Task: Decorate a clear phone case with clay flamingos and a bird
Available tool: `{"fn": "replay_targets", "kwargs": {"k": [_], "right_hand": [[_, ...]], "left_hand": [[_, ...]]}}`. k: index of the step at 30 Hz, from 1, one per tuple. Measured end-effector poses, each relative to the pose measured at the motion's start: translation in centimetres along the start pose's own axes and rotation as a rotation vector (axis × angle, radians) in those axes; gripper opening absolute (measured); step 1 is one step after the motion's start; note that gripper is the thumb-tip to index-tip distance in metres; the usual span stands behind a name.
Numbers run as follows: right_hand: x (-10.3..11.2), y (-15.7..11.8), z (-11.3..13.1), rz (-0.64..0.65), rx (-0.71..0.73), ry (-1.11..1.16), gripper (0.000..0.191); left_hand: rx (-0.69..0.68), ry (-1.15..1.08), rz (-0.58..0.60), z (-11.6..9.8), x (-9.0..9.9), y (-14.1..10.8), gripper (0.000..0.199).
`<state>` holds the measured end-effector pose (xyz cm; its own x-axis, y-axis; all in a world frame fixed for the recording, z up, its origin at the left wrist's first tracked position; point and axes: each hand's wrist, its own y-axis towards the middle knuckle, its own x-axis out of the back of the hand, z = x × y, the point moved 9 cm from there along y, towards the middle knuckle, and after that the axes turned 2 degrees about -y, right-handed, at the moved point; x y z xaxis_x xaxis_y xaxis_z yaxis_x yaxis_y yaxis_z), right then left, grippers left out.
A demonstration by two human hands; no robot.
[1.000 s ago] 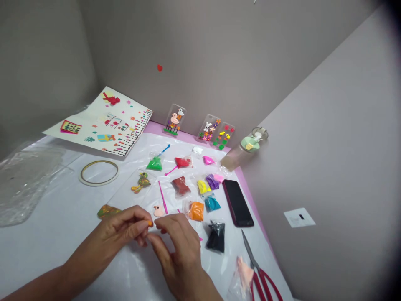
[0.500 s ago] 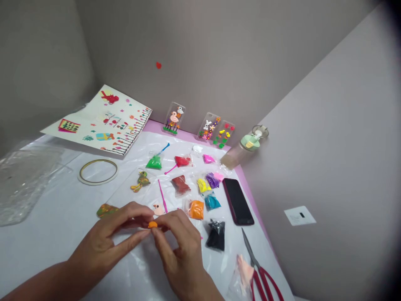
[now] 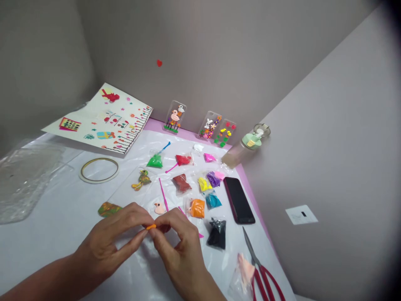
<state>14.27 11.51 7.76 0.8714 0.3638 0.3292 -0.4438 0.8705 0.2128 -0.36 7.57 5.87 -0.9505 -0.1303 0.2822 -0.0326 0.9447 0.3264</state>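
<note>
A small piece of orange clay (image 3: 151, 226) is pinched between the fingertips of both hands above the table. My left hand (image 3: 108, 244) closes on it from the left with thumb and fingers. From the other side my right hand (image 3: 180, 242) presses it between thumb and index finger. Just beyond the fingers lies a pale pink clay bird (image 3: 159, 208), partly hidden by my right hand. Behind my left hand is a flat green-and-orange mottled clay piece (image 3: 108, 209). A mottled clay bird (image 3: 143, 180) rests on a clear sheet. The orange clay packet (image 3: 197, 207) lies to the right.
Bagged clay in several colours, including black (image 3: 217, 234), covers the table's middle. Scissors (image 3: 258, 267) and a phone (image 3: 239, 200) lie right. A bottle (image 3: 239, 151) and decorated phone cases (image 3: 175, 118) stand behind. Tape (image 3: 82, 175), a drawing (image 3: 90, 113) and clear plastic (image 3: 25, 184) are left.
The orange clay looks thinner and flatter between my fingertips. Both hands have closed in slightly around it, and more of the pink tool beside my right hand shows.
</note>
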Motion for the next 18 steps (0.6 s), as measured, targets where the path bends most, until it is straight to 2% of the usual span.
{"fn": "replay_targets", "kwargs": {"k": [7,13,18], "right_hand": [[-0.4,0.1,-0.7,0.042,-0.12,0.088,0.006],[-0.5,0.4,-1.1,0.047,-0.156,0.129,0.009],[-0.8,0.3,-1.4,0.074,-0.202,0.12,0.013]], "left_hand": [[-0.058,0.009,0.002,-0.4,0.0,0.0,0.019],[-0.038,0.061,0.072,-0.1,-0.7,0.0,0.017],[-0.126,0.075,0.054,-0.3,-1.0,-0.4,0.024]]}}
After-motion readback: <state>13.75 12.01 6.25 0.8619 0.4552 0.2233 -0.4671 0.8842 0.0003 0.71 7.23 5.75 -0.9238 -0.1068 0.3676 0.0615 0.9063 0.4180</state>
